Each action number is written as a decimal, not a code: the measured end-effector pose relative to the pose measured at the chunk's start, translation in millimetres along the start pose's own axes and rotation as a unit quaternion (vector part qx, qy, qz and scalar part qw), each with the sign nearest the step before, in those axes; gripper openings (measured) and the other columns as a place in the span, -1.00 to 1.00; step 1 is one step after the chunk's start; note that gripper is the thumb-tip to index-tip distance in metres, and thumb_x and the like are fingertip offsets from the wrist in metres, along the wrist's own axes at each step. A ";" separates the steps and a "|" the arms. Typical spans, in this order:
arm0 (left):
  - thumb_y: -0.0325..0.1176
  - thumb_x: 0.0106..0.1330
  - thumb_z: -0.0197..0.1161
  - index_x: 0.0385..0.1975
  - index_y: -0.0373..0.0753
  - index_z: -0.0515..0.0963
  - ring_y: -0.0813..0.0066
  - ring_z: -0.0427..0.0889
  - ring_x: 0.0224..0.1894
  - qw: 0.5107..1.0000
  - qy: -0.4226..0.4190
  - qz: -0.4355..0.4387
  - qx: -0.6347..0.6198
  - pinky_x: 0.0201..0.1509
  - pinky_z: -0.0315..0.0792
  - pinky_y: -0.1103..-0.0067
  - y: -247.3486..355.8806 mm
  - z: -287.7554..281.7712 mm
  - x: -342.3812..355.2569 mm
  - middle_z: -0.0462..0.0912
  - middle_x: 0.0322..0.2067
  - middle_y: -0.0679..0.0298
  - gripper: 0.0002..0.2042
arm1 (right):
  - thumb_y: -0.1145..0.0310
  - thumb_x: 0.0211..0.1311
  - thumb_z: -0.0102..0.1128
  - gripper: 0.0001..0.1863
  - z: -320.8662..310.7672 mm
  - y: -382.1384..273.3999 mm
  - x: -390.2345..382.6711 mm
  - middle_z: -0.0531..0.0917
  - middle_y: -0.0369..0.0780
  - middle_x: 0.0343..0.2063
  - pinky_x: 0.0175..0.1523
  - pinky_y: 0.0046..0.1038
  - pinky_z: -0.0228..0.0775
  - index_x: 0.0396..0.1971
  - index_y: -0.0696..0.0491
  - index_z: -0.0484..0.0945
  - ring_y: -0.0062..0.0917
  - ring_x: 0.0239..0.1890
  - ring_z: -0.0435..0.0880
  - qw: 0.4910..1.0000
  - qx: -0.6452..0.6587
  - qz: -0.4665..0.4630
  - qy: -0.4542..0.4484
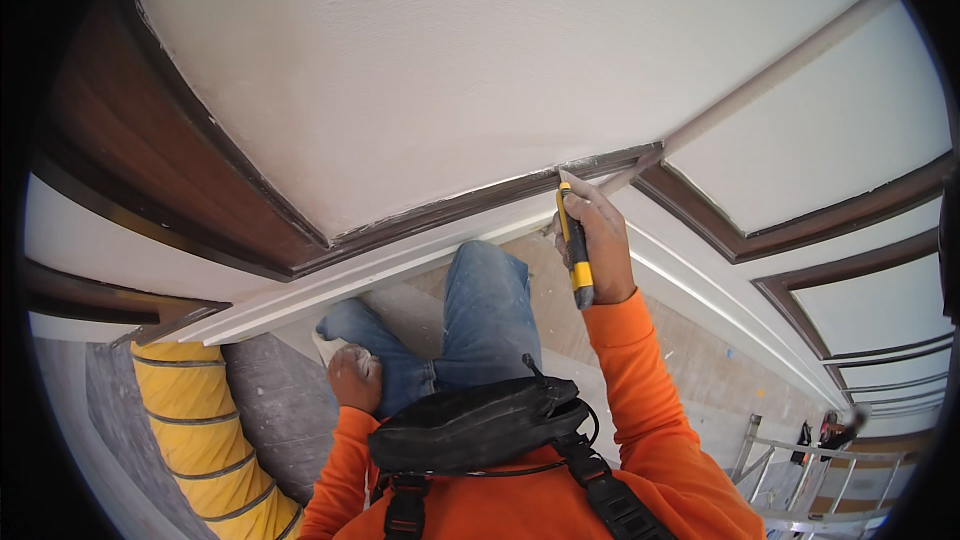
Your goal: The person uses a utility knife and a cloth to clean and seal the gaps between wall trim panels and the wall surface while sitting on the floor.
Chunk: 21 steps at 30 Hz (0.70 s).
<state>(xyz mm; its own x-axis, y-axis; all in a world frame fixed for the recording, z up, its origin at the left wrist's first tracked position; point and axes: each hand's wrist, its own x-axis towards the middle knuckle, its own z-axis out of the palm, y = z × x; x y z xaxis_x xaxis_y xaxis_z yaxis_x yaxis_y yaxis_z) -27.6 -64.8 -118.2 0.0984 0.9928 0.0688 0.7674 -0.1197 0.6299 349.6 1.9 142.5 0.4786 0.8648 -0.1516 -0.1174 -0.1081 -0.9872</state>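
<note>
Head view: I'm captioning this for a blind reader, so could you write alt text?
A person's right hand holds a yellow-and-black utility knife with its tip against the dark brown trim edging a white wall panel. The left hand rests on the knee of blue jeans, beside a yellow ribbed duct hose.

A yellow-and-black utility knife (574, 248), held upright, its tip touching the dark brown trim (480, 202).

the scene is evenly and brightly lit by soft daylight, with no source seen. the white wall (420, 60) is nearly washed out. only faint shadows are cast. straight trim is bent toward the rim, which is vignetted black. focus is kept sharp.
</note>
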 end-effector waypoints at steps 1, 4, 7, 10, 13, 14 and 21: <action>-0.30 0.15 0.35 -0.21 -0.31 0.56 -0.09 0.56 -0.03 1.000 0.001 -0.003 0.002 0.15 0.38 0.15 0.5 -0.5 -0.3 0.63 -0.16 0.00 -0.72 | 0.31 0.43 0.08 -0.56 0.2 -3.8 0.5 0.54 -0.32 -0.52 -0.53 -0.66 0.33 0.21 0.19 0.52 -0.73 -0.60 0.47 1.000 0.012 0.003 0.019; -0.29 0.15 0.34 -0.21 -0.30 0.56 -0.09 0.56 -0.02 1.000 0.004 -0.004 -0.003 0.16 0.37 0.15 -0.1 0.8 -0.1 0.63 -0.15 0.00 -0.72 | 0.31 0.43 0.07 -0.56 -5.2 -4.7 3.8 0.54 -0.30 -0.52 -0.53 -0.66 0.32 0.21 0.19 0.51 -0.72 -0.61 0.45 0.999 0.029 -0.005 0.023; -0.28 0.15 0.34 -0.21 -0.30 0.56 -0.09 0.56 -0.01 1.000 0.007 -0.001 0.006 0.17 0.38 0.16 -1.2 1.5 -1.1 0.63 -0.15 0.01 -0.72 | 0.30 0.44 0.05 -0.54 6.3 -1.9 -5.3 0.53 -0.29 -0.54 -0.55 -0.66 0.32 0.25 0.21 0.46 -0.71 -0.62 0.45 0.999 0.005 0.017 -0.033; -0.28 0.16 0.34 -0.20 -0.31 0.56 -0.09 0.56 -0.01 1.000 0.001 -0.004 0.009 0.17 0.38 0.16 -2.4 1.9 -1.2 0.63 -0.14 0.01 -0.71 | 0.31 0.44 0.07 -0.54 1.4 -2.0 -0.4 0.52 -0.32 -0.55 -0.51 -0.65 0.31 0.24 0.21 0.47 -0.72 -0.62 0.43 0.998 0.062 0.014 0.026; -0.28 0.16 0.34 -0.21 -0.31 0.56 -0.08 0.56 -0.01 1.000 0.004 -0.004 0.012 0.17 0.38 0.17 -1.3 1.4 -0.2 0.63 -0.14 0.01 -0.71 | 0.31 0.44 0.06 -0.54 17.0 5.1 -6.0 0.52 -0.31 -0.55 -0.53 -0.66 0.32 0.23 0.22 0.46 -0.71 -0.62 0.45 0.999 0.035 0.004 -0.010; -0.28 0.15 0.34 -0.21 -0.31 0.55 -0.08 0.56 -0.01 1.000 0.007 -0.002 0.014 0.17 0.38 0.17 -0.7 0.9 0.1 0.63 -0.14 0.01 -0.72 | 0.32 0.44 0.05 -0.54 21.4 6.9 -6.9 0.53 -0.30 -0.56 -0.55 -0.66 0.32 0.23 0.23 0.45 -0.71 -0.62 0.45 0.999 0.031 0.006 -0.025; -0.31 0.15 0.34 -0.21 -0.31 0.55 -0.08 0.56 -0.02 1.000 0.008 -0.001 0.002 0.16 0.38 0.17 1.6 0.5 -0.4 0.64 -0.14 0.01 -0.72 | 0.31 0.43 0.08 -0.53 14.2 10.1 -5.7 0.52 -0.33 -0.53 -0.48 -0.67 0.34 0.24 0.24 0.45 -0.73 -0.58 0.46 1.000 0.025 -0.007 -0.008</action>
<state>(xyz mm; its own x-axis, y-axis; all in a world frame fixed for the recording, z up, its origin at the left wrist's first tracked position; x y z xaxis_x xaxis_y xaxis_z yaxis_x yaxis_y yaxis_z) -26.1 -65.4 -117.6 0.0859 0.9931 0.0795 0.7706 -0.1168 0.6265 333.3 2.8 134.1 0.4658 0.8742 -0.1369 -0.1550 -0.0717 -0.9853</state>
